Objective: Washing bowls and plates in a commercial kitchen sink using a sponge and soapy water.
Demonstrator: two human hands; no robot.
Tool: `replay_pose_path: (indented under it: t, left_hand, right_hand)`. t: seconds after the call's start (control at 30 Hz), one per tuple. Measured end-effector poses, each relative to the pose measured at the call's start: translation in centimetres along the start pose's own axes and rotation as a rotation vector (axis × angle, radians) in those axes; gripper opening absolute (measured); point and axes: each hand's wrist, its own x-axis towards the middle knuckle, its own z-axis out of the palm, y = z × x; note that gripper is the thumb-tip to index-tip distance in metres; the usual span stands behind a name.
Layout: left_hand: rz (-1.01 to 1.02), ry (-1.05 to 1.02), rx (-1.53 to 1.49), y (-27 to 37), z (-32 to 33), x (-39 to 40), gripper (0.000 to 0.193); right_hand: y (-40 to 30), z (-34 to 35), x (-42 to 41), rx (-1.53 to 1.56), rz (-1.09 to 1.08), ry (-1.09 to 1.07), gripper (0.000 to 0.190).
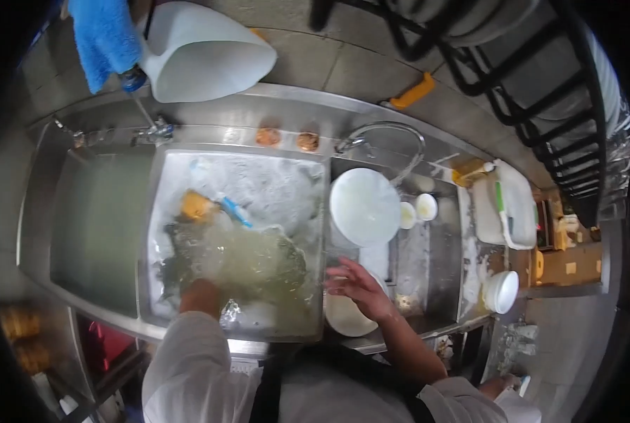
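My left hand is plunged in the cloudy, sudsy water of the middle sink basin (pixel 251 264); only the wrist and forearm show above the surface, so its fingers are hidden. A yellow sponge (pixel 196 205) and a blue-handled utensil (pixel 237 212) float in the foam beyond it. Over the right basin, my right hand (pixel 356 288) is raised with its fingers apart and nothing held. Below that hand is a round whitish dish (pixel 351 317), partly covered by it. Farther back sits a large white round plate or bowl (pixel 365 207), beside two small white cups (pixel 426 207).
The left basin (pixel 98 227) holds greyish water. Curved faucet (pixel 399 127) stands behind the right basin. A white tub (pixel 500 206) and stacked white bowls (pixel 501 292) are at the right end. A black metal rack (pixel 547 116) overhangs the upper right. Another person's hand (pixel 497 387) shows lower right.
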Motion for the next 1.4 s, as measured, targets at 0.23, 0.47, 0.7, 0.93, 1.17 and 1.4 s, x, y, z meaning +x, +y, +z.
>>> replay_pose_path:
  t: [0.23, 0.47, 0.7, 0.93, 1.17, 1.4]
  left_hand:
    - [-0.076, 0.046, -0.321, 1.4, 5.6, -2.9, 0.032]
    - [-0.300, 0.211, -0.230, 4.0, 8.2, -5.4, 0.031]
    - [-0.277, 0.201, -0.142, 6.8, 11.8, -5.0, 0.032]
    - [-0.225, 0.197, -0.072, 3.8, 14.2, -10.9, 0.032]
    - [-0.282, 0.202, 0.037, 6.5, 14.5, -9.9, 0.032]
    - [-0.321, 0.196, 0.160, 9.3, 9.1, -2.0, 0.033]
  right_hand:
    - [-0.8, -5.2, -12.6, 0.164, -0.205, 0.346, 0.076]
    - [1.2, -4.9, -11.6, 0.263, -0.161, 0.422, 0.079]
    - [0.6, -4.7, -13.6, 0.213, -0.196, 0.460, 0.079]
    - [1.8, -5.4, -16.0, 0.252, -0.212, 0.439, 0.069]
    - [1.4, -5.6, -14.4, 0.254, -0.148, 0.459, 0.066]
    - [2.0, -6.1, -14.1, 0.311, -0.187, 0.510, 0.060]
